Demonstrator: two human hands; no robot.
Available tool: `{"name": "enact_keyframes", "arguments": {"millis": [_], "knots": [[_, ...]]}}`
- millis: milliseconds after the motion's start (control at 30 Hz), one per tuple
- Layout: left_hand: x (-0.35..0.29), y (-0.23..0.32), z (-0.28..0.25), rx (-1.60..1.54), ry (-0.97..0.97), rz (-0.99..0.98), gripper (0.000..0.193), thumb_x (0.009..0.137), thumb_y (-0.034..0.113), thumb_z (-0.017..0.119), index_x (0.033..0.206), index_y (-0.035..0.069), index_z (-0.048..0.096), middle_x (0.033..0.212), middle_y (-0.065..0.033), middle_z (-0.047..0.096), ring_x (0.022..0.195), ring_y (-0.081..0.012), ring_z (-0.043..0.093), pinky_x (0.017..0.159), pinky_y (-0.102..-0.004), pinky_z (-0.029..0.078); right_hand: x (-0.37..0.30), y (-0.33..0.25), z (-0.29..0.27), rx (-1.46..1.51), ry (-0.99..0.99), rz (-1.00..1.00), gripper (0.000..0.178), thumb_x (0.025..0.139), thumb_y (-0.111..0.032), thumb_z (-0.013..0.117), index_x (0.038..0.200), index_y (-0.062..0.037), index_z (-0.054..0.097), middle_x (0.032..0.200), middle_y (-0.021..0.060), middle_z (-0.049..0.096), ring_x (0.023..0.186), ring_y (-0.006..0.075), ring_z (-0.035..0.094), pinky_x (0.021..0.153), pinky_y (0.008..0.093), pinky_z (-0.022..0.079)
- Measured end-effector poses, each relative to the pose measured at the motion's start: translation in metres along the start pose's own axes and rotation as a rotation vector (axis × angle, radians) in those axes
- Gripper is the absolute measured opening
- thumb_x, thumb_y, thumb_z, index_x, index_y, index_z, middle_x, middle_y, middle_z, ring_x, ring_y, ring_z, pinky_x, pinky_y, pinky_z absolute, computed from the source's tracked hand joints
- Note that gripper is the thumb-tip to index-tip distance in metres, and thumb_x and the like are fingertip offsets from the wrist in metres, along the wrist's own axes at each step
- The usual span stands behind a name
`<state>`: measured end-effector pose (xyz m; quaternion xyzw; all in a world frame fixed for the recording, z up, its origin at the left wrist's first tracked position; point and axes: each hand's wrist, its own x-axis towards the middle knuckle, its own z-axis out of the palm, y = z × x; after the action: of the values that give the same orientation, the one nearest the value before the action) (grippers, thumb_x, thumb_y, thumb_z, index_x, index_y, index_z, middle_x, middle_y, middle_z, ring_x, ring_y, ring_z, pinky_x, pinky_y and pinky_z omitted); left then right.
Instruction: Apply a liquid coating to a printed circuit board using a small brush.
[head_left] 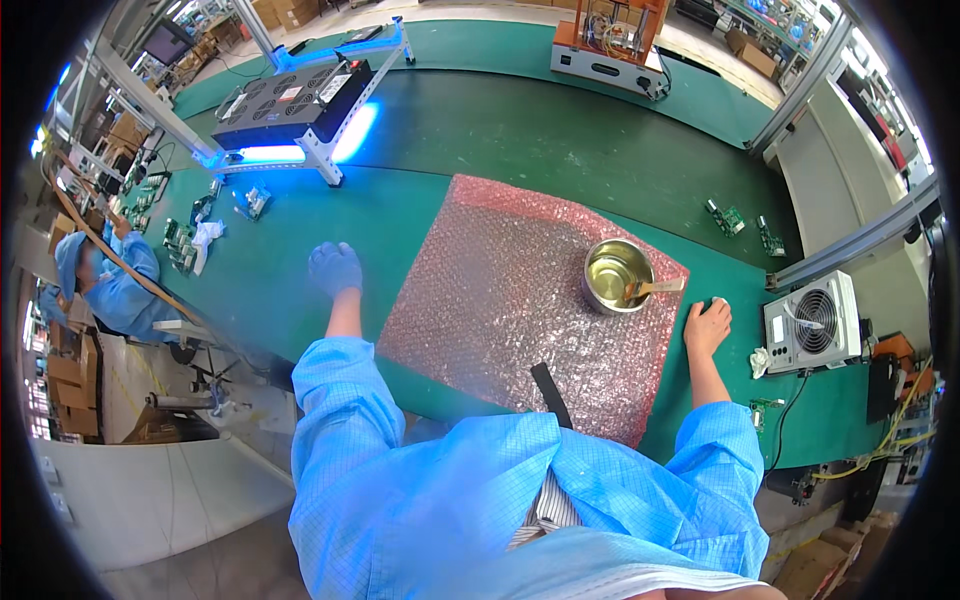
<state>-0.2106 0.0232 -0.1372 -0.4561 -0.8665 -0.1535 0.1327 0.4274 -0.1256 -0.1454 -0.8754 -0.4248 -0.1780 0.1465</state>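
Observation:
My left hand (335,268), in a blue glove, rests on the green mat left of the bubble wrap, its fingers curled in. On the other side, my bare right hand (708,327) lies on the mat close to the wrap's right edge, fingers bent; a small pale spot shows at the fingertips, too small to name. Between the hands a sheet of pink bubble wrap (490,290) is spread out. On it stands a metal bowl (592,285) with clear yellowish liquid, a wooden-handled brush (660,287) leaning over its rim. A black strip (550,393) lies at the wrap's near edge.
A black fan-cooled lamp unit (290,100) on a metal frame casts blue light at the back left. Circuit boards (180,245) lie at the left, others (727,218) at the right. A white fan box (815,322) stands far right. A person in blue (120,285) sits at left.

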Motion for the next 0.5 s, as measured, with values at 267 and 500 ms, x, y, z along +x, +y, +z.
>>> {"name": "enact_keyframes", "arguments": {"millis": [267,500], "knots": [[0.0025,-0.0023,0.0053,0.01,-0.004,0.005,0.038,0.088,0.04,0.049,0.108,0.008,0.059,0.122,-0.0138,0.054,0.116,-0.0316,0.048,0.097,-0.0454,0.038,-0.0001,0.0006,0.0011,-0.001,0.005,-0.003,0.035,0.083,-0.026,0.054,0.108,-0.002,0.052,0.112,0.0154,0.053,0.107,0.0322,0.051,0.088,0.0445,0.042],[-0.003,0.0023,-0.0032,0.027,0.051,0.021,0.04,0.091,0.034,0.045,0.107,0.001,0.06,0.119,-0.0183,0.056,0.115,-0.0311,0.05,0.099,-0.0408,0.039,0.0,0.0015,0.0021,0.003,-0.006,-0.003,0.035,0.083,-0.026,0.054,0.107,-0.0017,0.052,0.113,0.0154,0.053,0.108,0.0325,0.051,0.088,0.0449,0.042]]}}
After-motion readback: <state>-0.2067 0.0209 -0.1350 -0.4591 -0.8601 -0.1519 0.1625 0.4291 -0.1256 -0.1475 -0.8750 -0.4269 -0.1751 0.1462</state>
